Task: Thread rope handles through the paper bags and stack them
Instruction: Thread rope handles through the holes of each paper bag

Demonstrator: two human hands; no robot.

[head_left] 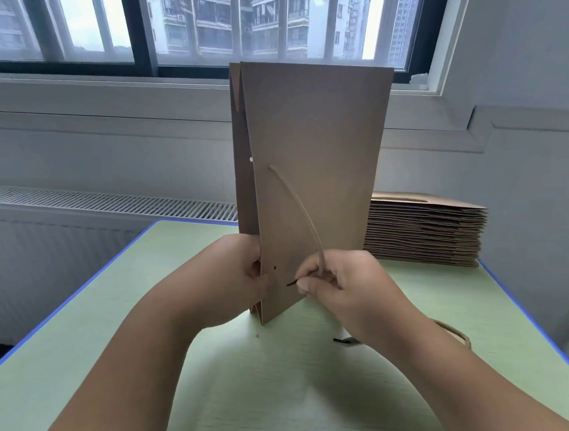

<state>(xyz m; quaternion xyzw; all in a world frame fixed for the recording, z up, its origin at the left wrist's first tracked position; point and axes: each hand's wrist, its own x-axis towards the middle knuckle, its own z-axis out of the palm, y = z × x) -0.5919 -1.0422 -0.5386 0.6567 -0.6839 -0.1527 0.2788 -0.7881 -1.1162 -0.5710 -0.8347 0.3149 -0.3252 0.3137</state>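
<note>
A flat brown paper bag [320, 164] stands on edge on the green table [292, 397], its punched side turned towards me. My left hand [237, 278] grips its left edge low down, beside an empty hole [275, 267]. A tan rope handle [301, 207] runs out of an upper hole and curves down to my right hand [337, 279]. That hand pinches the rope near its black tip [292, 283], which points left just right of and below the empty hole.
A stack of folded brown bags [425, 230] lies at the table's far right. Another rope with a black tip [455, 332] lies on the table by my right wrist. The table's blue edge runs along both sides; a window and radiator grille are behind.
</note>
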